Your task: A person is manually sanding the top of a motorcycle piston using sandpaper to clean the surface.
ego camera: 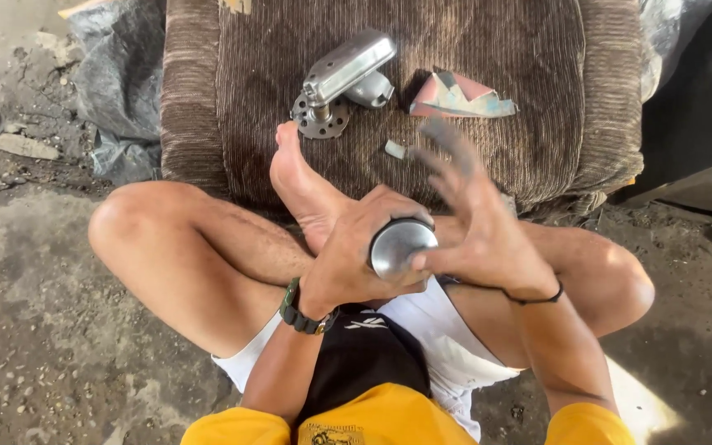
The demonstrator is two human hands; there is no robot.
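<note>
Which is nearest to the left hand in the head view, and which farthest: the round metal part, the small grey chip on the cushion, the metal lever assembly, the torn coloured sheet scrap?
1. Round metal part: gripped in the left hand.
2. Small grey chip: on the cushion, just above the hands.
3 and 4. Metal lever assembly, upper left, and torn coloured sheet scrap, upper right: too close to call.

The round metal part [401, 245] at centre is finished in polished silver-grey. The cushion [496, 49] at 12 o'clock is covered in brown fabric with a fine ribbed stripe. On it, a grey metal handle assembly [341, 81] with a perforated disc is seen, and at 1 o'clock a scrap [459, 97] coloured pink, white and light blue. A dark green beaded bracelet [300, 311] is worn at 7 o'clock, a thin black band [537, 297] at 4 o'clock. Yellow sleeves [232, 427] are shown at 6 o'clock.
</note>
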